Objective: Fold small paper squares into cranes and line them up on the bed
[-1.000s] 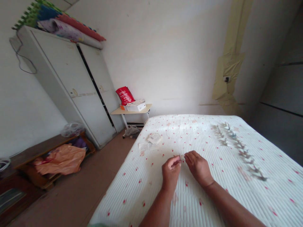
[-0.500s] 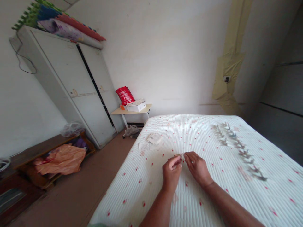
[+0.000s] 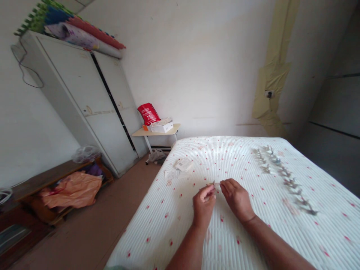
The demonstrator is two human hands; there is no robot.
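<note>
Over the middle of the bed, a small pale piece of folded paper (image 3: pixel 216 185) shows between my fingertips. My left hand (image 3: pixel 203 204) is closed in a pinch on its left side. My right hand (image 3: pixel 237 198) meets its right side, fingers bent and pressed together. The paper's exact shape is too small to make out. Beyond the left hand lie flat printed paper sheets (image 3: pixel 184 165), loosely piled. On the right, several small greyish folded paper figures (image 3: pixel 291 183) stand in two rows, apart from the hands.
A white ribbed bedspread with red dots (image 3: pixel 157 232) covers the bed. Behind its far left corner is a small table (image 3: pixel 137 132) bearing a red bag (image 3: pixel 148 114) and a white box (image 3: pixel 162 128). A grey cabinet (image 3: pixel 84 93) stands left.
My right hand has shifted slightly to the right, widening the gap between the fingertips, where more of the paper shows. The left hand is nearly still.
</note>
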